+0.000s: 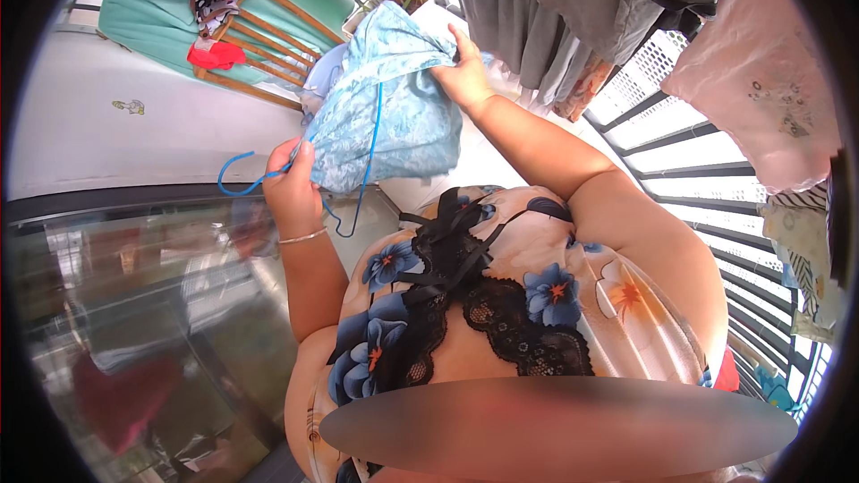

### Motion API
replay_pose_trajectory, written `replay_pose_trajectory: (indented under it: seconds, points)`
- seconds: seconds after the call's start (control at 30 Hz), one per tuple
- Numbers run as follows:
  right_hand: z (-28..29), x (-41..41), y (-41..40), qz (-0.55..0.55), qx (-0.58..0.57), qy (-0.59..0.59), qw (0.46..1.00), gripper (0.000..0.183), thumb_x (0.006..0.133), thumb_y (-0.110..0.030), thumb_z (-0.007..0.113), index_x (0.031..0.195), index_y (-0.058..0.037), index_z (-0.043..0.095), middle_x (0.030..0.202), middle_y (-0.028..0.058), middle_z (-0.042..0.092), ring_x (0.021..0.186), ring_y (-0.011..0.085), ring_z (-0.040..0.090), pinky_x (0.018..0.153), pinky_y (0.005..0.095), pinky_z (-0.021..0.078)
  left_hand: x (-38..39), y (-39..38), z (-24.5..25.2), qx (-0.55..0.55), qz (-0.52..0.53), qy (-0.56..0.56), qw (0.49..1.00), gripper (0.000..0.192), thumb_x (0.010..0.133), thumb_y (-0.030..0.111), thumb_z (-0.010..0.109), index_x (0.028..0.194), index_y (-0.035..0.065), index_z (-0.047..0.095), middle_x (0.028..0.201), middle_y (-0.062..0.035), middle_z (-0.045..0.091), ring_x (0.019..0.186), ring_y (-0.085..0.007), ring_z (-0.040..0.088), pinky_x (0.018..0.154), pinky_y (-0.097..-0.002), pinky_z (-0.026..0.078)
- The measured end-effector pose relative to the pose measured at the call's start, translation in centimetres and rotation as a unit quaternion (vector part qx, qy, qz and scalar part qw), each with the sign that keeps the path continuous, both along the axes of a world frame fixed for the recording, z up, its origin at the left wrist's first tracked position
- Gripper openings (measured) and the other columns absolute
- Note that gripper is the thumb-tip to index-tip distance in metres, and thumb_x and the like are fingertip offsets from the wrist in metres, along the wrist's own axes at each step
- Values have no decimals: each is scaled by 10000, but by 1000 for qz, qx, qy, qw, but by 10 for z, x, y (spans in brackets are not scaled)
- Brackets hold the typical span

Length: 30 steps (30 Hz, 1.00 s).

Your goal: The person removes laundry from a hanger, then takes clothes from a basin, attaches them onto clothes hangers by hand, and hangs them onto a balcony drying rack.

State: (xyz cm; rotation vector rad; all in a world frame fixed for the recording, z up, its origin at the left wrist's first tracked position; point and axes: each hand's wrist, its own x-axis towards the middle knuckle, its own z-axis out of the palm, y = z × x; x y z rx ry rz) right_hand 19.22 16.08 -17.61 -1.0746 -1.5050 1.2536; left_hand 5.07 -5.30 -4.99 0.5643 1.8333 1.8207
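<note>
A light blue patterned cloth garment [392, 117] is stretched between my two hands in front of my chest. My left hand [295, 174] pinches its near left edge and also holds a blue clothes hanger [374, 137]. The hanger's hook sticks out to the left of that hand, and its frame runs across the front of the cloth and below its lower edge. At the upper right, my right hand [466, 74] grips the far edge of the cloth between thumb and fingers. Some of the hanger is hidden by the hand and the fabric.
A wooden slatted rack [268, 47] with red and dark clothes stands against green fabric [151, 33] at upper left. Grey garments [557, 7] and a pink cloth [751, 80] hang at right before dark railings [694, 168]. Glass panels [154, 308] line the left.
</note>
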Motion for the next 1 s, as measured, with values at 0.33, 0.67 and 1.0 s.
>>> replay_pose_trajectory:
  seconds: [0.33,0.67,1.0]
  points:
    - [26,41,19,78,289,74,951,180,655,-55,721,817,-46,643,1212,127,484,1117,234,462,938,330,364,-19,-19,-35,-101,14,55,993,235,790,187,651,954,28,595,760,-18,584,563,-62,457,458,-198,349]
    - [73,53,-3,466,-180,522,692,308,780,-199,641,1017,-30,540,1094,163,569,996,237,558,896,367,424,5,-6,-53,-4,19,-6,1000,205,782,142,675,928,26,591,753,-3,578,591,-53,464,482,-191,353]
    - [109,74,-7,512,45,-351,783,433,670,-266,765,964,9,606,872,77,636,782,121,552,721,271,447,-3,-10,-28,52,-76,181,979,134,788,47,643,899,-12,599,728,-10,584,635,-55,499,578,-203,412]
